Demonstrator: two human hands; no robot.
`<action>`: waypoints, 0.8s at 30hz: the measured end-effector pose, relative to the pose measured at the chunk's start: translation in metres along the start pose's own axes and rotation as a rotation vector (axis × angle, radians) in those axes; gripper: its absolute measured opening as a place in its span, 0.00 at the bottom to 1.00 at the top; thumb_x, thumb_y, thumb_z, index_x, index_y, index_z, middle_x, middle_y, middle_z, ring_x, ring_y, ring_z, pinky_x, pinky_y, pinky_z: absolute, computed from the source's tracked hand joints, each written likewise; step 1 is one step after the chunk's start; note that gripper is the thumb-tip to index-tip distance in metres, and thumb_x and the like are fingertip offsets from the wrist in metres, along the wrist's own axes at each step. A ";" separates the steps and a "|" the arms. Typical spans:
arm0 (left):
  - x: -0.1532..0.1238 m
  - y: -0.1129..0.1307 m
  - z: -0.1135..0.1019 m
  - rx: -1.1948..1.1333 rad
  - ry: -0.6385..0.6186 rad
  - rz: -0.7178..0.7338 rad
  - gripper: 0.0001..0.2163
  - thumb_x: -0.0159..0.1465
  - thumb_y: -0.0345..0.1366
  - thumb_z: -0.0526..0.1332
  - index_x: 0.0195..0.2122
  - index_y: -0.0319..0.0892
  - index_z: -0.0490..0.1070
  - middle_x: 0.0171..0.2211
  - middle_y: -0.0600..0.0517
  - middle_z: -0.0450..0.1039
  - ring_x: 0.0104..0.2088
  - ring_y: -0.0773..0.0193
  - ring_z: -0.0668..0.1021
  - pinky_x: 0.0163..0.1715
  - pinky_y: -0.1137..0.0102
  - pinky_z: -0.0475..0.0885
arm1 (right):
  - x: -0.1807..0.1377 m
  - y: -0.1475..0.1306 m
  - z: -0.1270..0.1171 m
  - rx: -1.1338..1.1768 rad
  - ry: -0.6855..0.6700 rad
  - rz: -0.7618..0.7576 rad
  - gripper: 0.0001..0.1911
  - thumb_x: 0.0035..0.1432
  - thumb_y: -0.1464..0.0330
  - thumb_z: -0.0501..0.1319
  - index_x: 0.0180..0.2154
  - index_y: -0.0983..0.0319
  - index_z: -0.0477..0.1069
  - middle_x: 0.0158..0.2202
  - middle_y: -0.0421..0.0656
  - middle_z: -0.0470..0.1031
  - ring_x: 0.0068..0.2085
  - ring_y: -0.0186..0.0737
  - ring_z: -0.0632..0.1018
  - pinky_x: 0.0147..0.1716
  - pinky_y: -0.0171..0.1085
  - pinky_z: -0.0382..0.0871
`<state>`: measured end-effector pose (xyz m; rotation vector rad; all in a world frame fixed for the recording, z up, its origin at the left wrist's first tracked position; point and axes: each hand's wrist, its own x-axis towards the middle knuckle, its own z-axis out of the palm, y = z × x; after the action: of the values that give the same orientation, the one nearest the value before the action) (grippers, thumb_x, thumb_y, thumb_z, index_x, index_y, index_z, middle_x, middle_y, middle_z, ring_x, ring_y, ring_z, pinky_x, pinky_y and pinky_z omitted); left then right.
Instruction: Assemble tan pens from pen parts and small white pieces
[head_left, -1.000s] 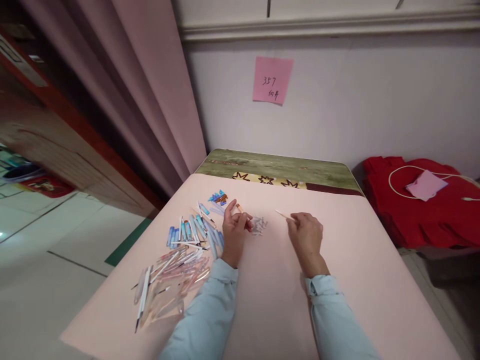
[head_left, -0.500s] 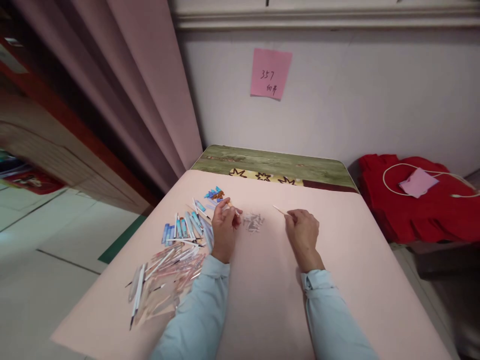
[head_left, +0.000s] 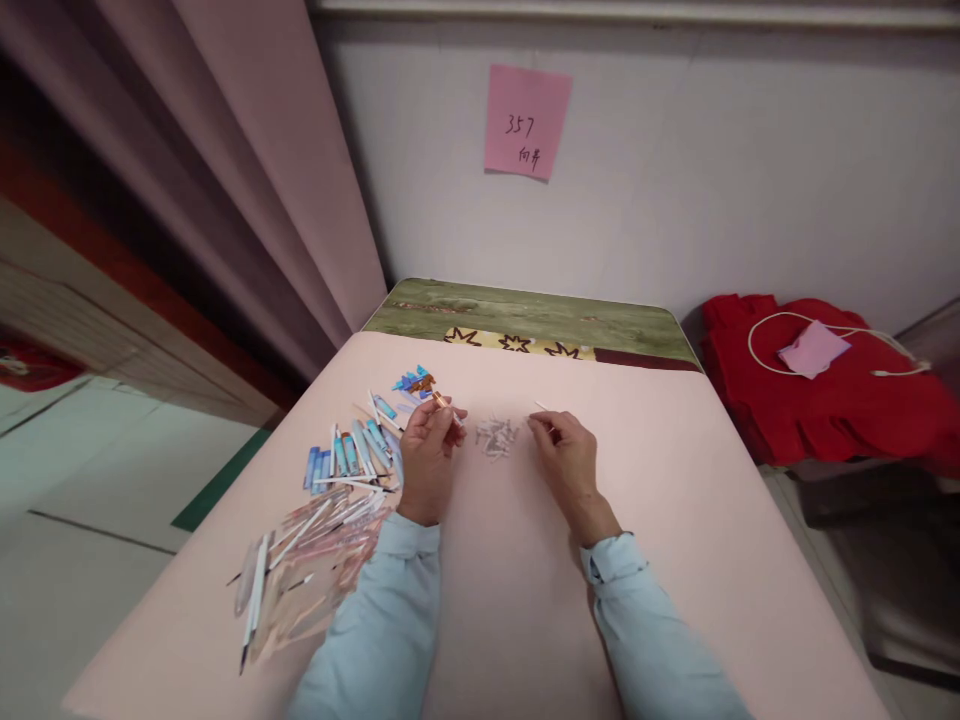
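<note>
My left hand (head_left: 426,458) is closed in a pinch on a small pen part with an orange tip (head_left: 441,401), held just above the pink tablecloth (head_left: 525,600). My right hand (head_left: 567,462) is closed on a thin pale stick (head_left: 541,407) that points up and left. Between the two hands lies a small heap of clear little pieces (head_left: 496,436). Left of my left hand spreads a pile of blue pen parts (head_left: 352,455), and nearer me a pile of clear and white pen tubes (head_left: 307,560).
A few blue and orange bits (head_left: 414,381) lie at the far left of the cloth. Behind the cloth shows a green wooden tabletop (head_left: 525,312). A pink note (head_left: 526,121) hangs on the wall. Red cloth (head_left: 825,385) with a white cable lies at right; a curtain (head_left: 247,180) hangs at left.
My right hand has moved left toward the heap of clear pieces, still holding the stick. My left hand stays by the heap with its small part. The camera has tilted down and shifted.
</note>
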<state>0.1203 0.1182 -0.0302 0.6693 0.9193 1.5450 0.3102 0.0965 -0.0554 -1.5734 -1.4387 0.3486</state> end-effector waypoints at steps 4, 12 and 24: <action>-0.001 0.001 0.007 -0.076 -0.065 -0.109 0.13 0.56 0.36 0.70 0.41 0.40 0.74 0.31 0.51 0.75 0.26 0.74 0.73 0.26 0.78 0.66 | -0.006 -0.012 0.011 0.259 -0.036 0.123 0.14 0.60 0.58 0.61 0.33 0.60 0.79 0.28 0.41 0.76 0.27 0.35 0.71 0.28 0.34 0.66; -0.008 -0.013 0.016 -0.037 -0.215 -0.175 0.12 0.57 0.35 0.70 0.41 0.39 0.74 0.32 0.51 0.76 0.26 0.72 0.74 0.25 0.76 0.68 | -0.012 -0.035 0.017 0.648 -0.224 0.284 0.15 0.55 0.56 0.66 0.35 0.61 0.78 0.24 0.39 0.75 0.22 0.32 0.71 0.21 0.31 0.65; -0.014 -0.011 0.019 0.026 -0.227 -0.134 0.10 0.55 0.35 0.70 0.36 0.40 0.74 0.26 0.53 0.74 0.25 0.70 0.73 0.26 0.74 0.68 | -0.012 -0.024 0.019 0.547 -0.096 0.168 0.15 0.53 0.58 0.69 0.37 0.61 0.75 0.31 0.42 0.78 0.27 0.34 0.75 0.28 0.34 0.71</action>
<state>0.1442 0.1085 -0.0280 0.7691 0.7979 1.3109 0.2780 0.0904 -0.0508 -1.2372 -1.1505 0.8496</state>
